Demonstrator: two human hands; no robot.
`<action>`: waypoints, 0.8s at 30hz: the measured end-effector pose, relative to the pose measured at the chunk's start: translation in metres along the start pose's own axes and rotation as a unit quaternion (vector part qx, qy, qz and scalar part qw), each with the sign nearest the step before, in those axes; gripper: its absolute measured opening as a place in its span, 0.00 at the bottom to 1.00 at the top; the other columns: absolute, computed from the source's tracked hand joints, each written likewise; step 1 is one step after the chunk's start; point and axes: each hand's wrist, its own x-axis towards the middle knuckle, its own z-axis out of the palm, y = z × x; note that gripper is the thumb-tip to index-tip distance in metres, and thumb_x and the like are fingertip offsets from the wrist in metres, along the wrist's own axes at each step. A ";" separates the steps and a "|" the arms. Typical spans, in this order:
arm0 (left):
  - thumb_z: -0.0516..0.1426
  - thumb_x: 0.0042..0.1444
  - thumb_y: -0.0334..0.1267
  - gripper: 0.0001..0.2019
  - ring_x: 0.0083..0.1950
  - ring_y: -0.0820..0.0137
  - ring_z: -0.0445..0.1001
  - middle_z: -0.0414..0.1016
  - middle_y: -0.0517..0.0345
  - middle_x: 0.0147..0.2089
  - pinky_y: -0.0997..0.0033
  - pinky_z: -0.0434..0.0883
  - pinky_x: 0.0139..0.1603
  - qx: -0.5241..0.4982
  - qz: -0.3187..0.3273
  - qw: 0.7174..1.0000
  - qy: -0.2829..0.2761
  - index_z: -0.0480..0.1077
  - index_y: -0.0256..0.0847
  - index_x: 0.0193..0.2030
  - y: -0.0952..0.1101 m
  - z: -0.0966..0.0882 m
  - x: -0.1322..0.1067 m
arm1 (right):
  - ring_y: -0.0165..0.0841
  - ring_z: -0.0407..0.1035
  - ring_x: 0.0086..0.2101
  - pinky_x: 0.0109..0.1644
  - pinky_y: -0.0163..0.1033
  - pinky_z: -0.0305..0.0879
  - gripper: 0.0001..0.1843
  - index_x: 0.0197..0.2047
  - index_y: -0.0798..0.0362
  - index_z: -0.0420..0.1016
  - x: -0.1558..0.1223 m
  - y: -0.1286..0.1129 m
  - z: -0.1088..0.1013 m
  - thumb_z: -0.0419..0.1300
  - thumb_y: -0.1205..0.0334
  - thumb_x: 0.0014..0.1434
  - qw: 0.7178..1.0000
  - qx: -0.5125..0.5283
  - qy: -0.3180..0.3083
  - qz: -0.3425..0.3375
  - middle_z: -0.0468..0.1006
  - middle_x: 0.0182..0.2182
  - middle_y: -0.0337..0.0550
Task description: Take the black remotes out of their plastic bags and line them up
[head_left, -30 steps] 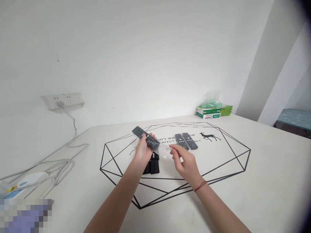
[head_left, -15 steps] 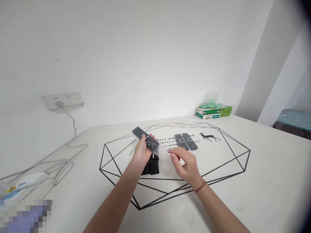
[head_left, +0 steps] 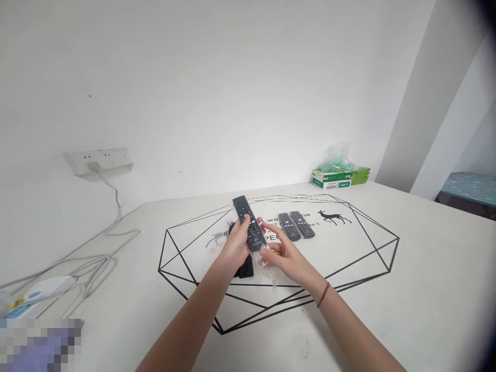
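Note:
My left hand (head_left: 237, 247) is closed around a black remote control (head_left: 248, 222), which points away from me over the white table (head_left: 387, 305). A clear plastic sleeve (head_left: 268, 266) hangs from the remote's near end. My right hand (head_left: 282, 254) pinches that sleeve, fingers touching the remote's lower part. Under my left hand lie more black remotes (head_left: 245, 267), partly hidden. Two other black remotes (head_left: 296, 225) lie side by side on the table just beyond my right hand.
A stack of green boxes with a plastic bag (head_left: 340, 173) sits at the table's far edge. A power strip (head_left: 98, 160) is on the wall at left, with cables (head_left: 89, 258) running down to a white device (head_left: 34, 297).
The left hand has turned the remote from pointing left to pointing away and shifted it right. The right hand has come in from the right and taken hold of the plastic sleeve.

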 end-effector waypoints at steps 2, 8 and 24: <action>0.56 0.55 0.47 0.18 0.42 0.66 0.74 0.71 0.45 0.50 0.64 0.73 0.43 0.013 -0.001 1.000 -0.015 0.64 0.38 0.48 0.000 0.001 -0.002 | 0.30 0.71 0.32 0.40 0.42 0.69 0.30 0.58 0.45 0.57 0.001 0.002 0.001 0.62 0.59 0.53 1.000 0.015 -0.007 -0.007 0.71 0.28 0.36; 0.56 0.53 0.51 0.22 0.47 0.63 0.73 0.70 0.46 0.52 0.65 0.72 0.43 0.091 -0.004 0.988 -0.127 0.65 0.40 0.50 0.001 -0.005 -0.007 | 0.30 0.71 0.31 0.39 0.40 0.69 0.25 0.52 0.49 0.64 0.007 0.009 0.000 0.63 0.60 0.51 0.997 0.031 0.043 -0.057 0.74 0.31 0.39; 0.60 0.50 0.43 0.48 0.40 0.66 0.73 0.70 0.45 0.51 0.59 0.66 0.45 0.393 0.118 0.882 -0.231 0.29 0.51 0.68 0.038 -0.010 -0.027 | 0.30 0.68 0.29 0.35 0.38 0.69 0.20 0.52 0.49 0.65 0.001 -0.004 -0.009 0.59 0.57 0.56 0.978 -0.096 0.120 -0.139 0.69 0.26 0.37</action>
